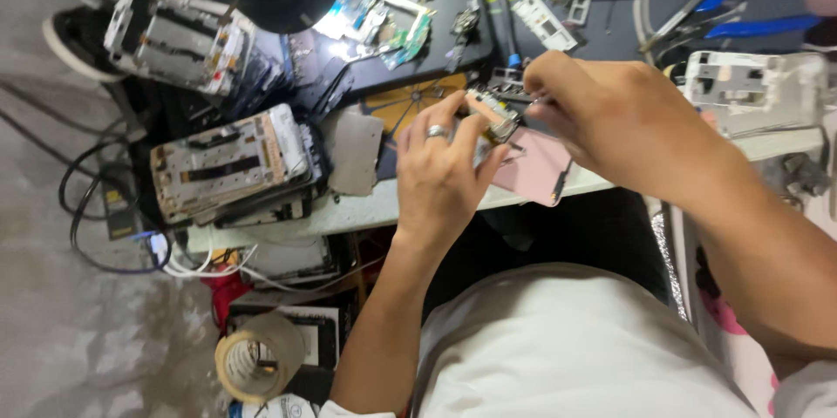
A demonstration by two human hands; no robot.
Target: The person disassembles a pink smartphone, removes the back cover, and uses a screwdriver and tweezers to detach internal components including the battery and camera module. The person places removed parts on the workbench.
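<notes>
My left hand (440, 169), with a ring on one finger, grips a small phone frame with a circuit board (493, 113) above the bench edge. My right hand (602, 113) pinches at the top of the same part with its fingertips; whatever it holds there is too small to make out. A pink phone back cover (536, 169) lies on the bench just under both hands.
Stacks of stripped phone frames (231, 161) sit at the left, with more (183, 39) behind. Loose circuit boards (384, 8) lie on a dark mat under a lamp. Blue-handled pliers (741, 0), a white frame (754, 87), cables (87, 200) and a tape roll (257, 357) are around.
</notes>
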